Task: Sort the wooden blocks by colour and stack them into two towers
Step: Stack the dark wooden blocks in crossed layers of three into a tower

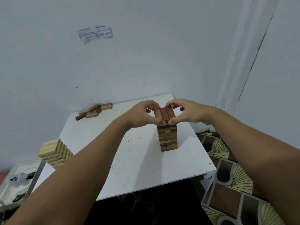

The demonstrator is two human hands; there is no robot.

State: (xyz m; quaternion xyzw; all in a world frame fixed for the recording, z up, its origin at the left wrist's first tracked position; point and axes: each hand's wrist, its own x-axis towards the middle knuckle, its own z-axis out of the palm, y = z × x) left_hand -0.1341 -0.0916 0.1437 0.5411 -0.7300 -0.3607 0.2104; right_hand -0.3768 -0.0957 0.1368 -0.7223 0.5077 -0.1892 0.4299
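- Both hands pinch the top layer of the dark brown wooden block tower (168, 135): left hand (142, 115) and right hand (186, 112), fingers curled round its ends.
- Top blocks' long axis runs away from the person.
- Loose mixed wooden blocks (93, 111) lie far-left, nearer the left hand.
- Pale wooden block tower (55, 153) stands near-left on the white table (138, 168).
- Wall paper note (95, 33) has unreadable print.

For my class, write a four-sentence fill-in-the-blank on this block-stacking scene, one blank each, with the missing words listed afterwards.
1. Both hands, left hand and right hand, grip the top layer of the ____ tower.
2. The pale tower stands at the table's ____ edge.
3. The loose blocks lie near the ____.
4. The table is ____ in colour.

Missing words: dark; left; wall; white
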